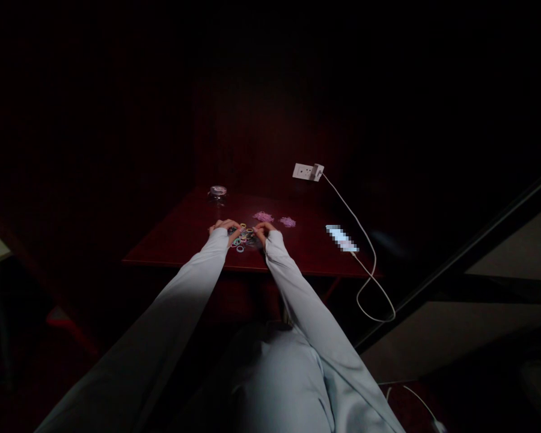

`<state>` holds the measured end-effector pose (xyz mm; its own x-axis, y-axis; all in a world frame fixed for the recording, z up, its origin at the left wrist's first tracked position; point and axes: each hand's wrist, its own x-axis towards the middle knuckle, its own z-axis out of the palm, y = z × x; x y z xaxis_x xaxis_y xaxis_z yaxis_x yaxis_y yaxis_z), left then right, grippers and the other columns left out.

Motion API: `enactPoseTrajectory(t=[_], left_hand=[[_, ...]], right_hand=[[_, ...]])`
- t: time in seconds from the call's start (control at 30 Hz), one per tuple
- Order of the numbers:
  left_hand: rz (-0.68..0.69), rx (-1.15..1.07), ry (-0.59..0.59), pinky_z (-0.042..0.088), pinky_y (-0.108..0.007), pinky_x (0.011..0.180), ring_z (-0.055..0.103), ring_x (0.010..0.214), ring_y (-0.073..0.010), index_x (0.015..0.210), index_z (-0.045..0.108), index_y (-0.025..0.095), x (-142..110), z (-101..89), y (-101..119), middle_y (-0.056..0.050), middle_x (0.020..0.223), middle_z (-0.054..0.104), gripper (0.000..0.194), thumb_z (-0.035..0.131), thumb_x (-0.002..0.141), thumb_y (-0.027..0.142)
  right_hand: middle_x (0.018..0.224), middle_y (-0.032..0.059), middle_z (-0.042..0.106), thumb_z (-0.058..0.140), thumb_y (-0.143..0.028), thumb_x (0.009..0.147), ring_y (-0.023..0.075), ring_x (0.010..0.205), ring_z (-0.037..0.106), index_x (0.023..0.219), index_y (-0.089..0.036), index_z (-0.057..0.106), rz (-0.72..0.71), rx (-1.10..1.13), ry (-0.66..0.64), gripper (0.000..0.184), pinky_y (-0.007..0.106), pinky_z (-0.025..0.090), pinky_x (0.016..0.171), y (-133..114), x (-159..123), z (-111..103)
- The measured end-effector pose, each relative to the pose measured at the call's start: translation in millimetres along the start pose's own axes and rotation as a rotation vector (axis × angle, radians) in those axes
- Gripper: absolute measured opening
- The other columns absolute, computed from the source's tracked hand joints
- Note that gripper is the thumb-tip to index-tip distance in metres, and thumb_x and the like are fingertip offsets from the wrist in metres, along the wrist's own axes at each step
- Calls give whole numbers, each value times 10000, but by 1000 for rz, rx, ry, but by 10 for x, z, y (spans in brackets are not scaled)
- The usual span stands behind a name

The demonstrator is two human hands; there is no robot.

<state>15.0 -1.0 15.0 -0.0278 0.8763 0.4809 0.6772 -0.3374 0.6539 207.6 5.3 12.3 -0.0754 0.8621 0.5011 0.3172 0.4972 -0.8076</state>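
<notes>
Several small coloured rings that look like hair ties (240, 248) lie in a loose pile near the front of the dark red table (198, 246). My left hand (225, 228) is at the pile's left side, its fingers bent and drawn together at the tips. Facing it from the right, my right hand (264, 230) pinches with thumb and fingers beside the rings. A yellow ring (243, 226) shows close to the left fingertips. Whatever is between the fingers of either hand is too small and dim to name. Dark, shiny material lies among the rings.
Two heaps of small pink pieces, one larger (264, 216) and one smaller (288, 222), lie behind my hands. A clear jar (218, 192) stands at the back left. At right, a phone (341, 238) has a white cable (356, 216) looping past the table edge to a wall socket (303, 172).
</notes>
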Motion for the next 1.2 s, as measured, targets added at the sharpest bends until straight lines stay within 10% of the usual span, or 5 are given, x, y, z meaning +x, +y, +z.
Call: enactPoseTrajectory(t=[0.37, 0.6, 1.2], left_hand=[[-21, -3, -5, 372, -477, 1057, 614, 1118, -304, 838, 784, 283, 25, 23, -19, -31, 1080, 805, 231, 698, 925, 478], [-26, 3, -6, 400, -453, 1028, 628, 1100, -300, 829, 795, 282, 51, 29, -21, -27, 1058, 813, 169, 725, 901, 419], [22, -178, -104, 558, -338, 734, 701, 800, -231, 845, 816, 239, 159, 200, -223, -55, 895, 802, 410, 615, 893, 593]], right_hand=[[1049, 89, 804, 628, -499, 971, 232, 1008, 728, 982, -209, 791, -50, 36, -34, 333, 384, 577, 995, -55, 18, 166], [796, -16, 716, 563, -443, 1025, 153, 730, 664, 1486, -229, 574, -37, 4, -78, 508, 279, 569, 823, -77, -28, 145], [785, -25, 691, 549, -422, 1038, 174, 719, 640, 1499, -292, 555, -67, -210, -143, 480, 290, 553, 792, -216, -112, 118]])
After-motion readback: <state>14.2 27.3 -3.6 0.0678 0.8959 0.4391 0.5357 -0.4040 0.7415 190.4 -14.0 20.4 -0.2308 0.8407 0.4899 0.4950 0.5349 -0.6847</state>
